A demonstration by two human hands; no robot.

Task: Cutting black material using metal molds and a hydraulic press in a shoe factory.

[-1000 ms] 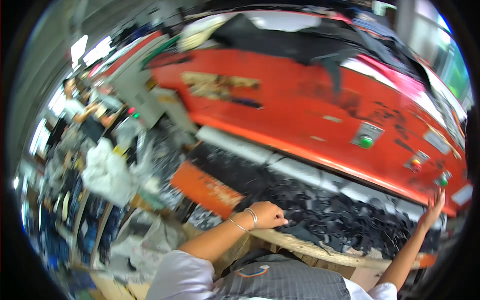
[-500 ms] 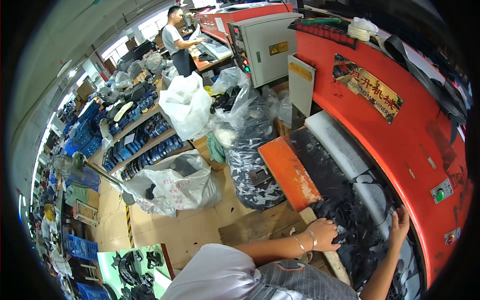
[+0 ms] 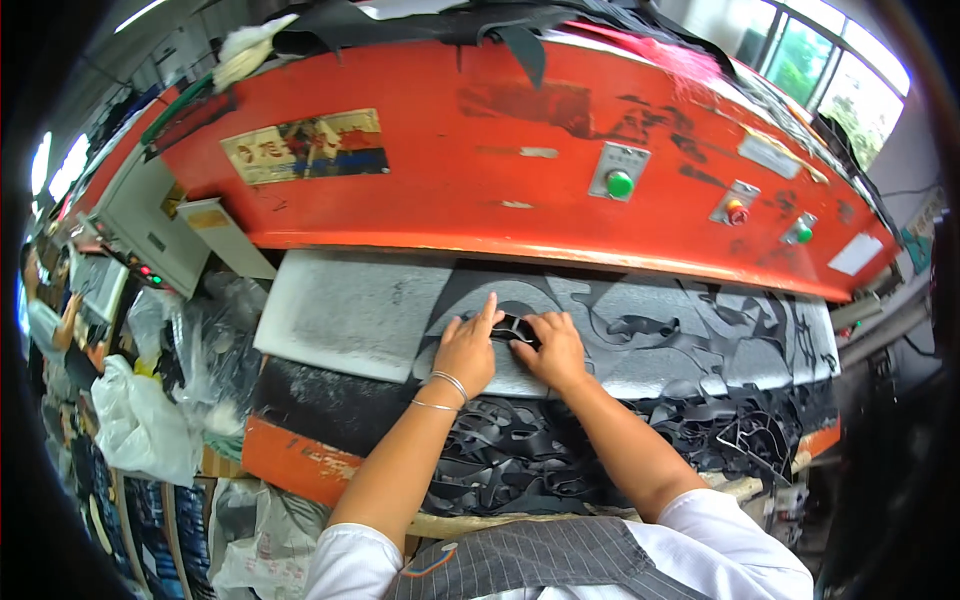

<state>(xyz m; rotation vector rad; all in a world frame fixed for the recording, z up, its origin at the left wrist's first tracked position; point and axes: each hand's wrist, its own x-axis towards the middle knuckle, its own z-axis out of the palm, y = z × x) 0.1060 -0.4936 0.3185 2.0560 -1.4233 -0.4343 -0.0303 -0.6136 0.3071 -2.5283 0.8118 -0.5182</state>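
Observation:
A small curved cutting die (image 3: 515, 328) with dark, thin walls lies on a black sheet (image 3: 480, 285) on the grey cutting board (image 3: 345, 300). At its left end is my left hand (image 3: 467, 352), the thumb and curled fingers against the die and the index finger stretched out. My right hand (image 3: 555, 350) grips the right end, thumb at the near side and bent fingers over the far side. Cut-out shapes and dark offcuts lie on the board to the right. My fingers hide part of the die's outline.
The red press beam (image 3: 430, 200) spans just beyond the board, with green buttons (image 3: 619, 184) and a red knob (image 3: 736, 211). Black scraps (image 3: 520, 450) are heaped along the near edge. Another metal die (image 3: 755, 440) lies at right; plastic bags (image 3: 145, 420) stand left, near a person (image 3: 50, 330).
My view has swung right to face the press. My left hand has left the near edge and my right hand has left the beam's side; both are now together at the cutting die.

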